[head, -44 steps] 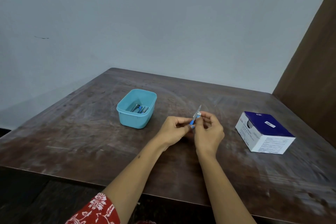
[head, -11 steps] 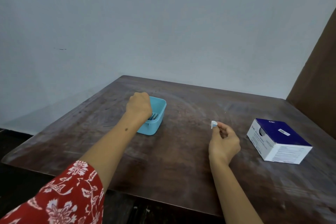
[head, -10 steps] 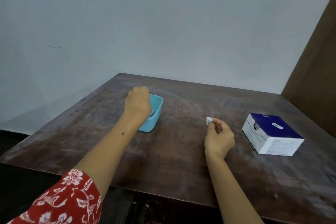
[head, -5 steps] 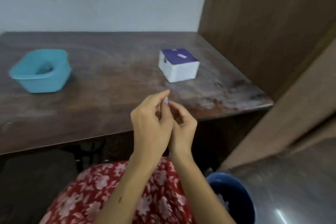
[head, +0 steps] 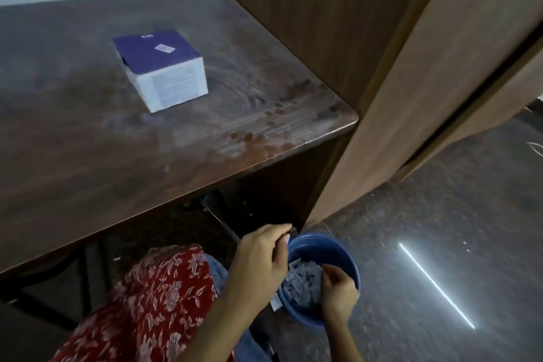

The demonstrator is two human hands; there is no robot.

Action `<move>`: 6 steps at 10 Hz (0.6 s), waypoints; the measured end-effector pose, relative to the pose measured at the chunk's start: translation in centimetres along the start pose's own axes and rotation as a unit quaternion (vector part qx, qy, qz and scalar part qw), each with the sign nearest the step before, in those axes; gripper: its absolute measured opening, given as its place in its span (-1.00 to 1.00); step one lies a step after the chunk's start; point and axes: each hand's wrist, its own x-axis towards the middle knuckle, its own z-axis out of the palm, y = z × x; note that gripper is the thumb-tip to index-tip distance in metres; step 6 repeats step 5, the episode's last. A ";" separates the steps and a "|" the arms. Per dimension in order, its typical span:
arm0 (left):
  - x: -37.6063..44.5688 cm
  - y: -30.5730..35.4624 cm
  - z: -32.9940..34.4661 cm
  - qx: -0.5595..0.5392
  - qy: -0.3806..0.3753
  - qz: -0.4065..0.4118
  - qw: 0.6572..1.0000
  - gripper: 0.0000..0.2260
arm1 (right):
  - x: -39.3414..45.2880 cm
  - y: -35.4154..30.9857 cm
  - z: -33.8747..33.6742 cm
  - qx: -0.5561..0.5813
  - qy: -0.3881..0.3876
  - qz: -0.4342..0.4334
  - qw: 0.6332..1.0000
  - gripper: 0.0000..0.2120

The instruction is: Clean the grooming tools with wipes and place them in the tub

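Head view: both hands reach down past the near right corner of the surface (head: 176, 138) to a blue bin (head: 349, 256) on the floor, part-filled with crumpled used wipes (head: 305, 282). The left hand (head: 258, 261), fingers curled, pinches a small pale scrap, apparently a wipe (head: 287, 240), at the bin's rim; the right hand (head: 338, 291) is loosely curled inside the bin, and what it holds cannot be told. The wipe box (head: 161, 67) stands on the surface toward its far right edge. Neither tub nor grooming tools are in view. Step in hand: discarding waste. The next move likely calls for releasing the scrap, then returning to the box.
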 end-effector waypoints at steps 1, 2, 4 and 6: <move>0.4 -0.8 2.6 0.003 -0.065 -0.020 0.998 -0.74 | 1.6 1.5 0.5 -0.049 -0.018 0.023 0.998 -0.78; 0.6 -1.0 4.2 -0.003 -0.111 -0.030 0.993 -0.74 | 2.8 2.5 0.6 -0.086 -0.034 0.038 0.995 -0.75; 1.1 -1.3 4.6 0.001 -0.149 -0.041 0.988 -0.73 | 3.3 1.3 -0.6 -0.084 -0.002 0.055 0.995 -0.75; 1.1 -0.9 3.9 0.004 -0.161 -0.046 0.986 -0.72 | 2.0 -0.6 -1.0 -0.046 0.043 0.026 0.998 -0.79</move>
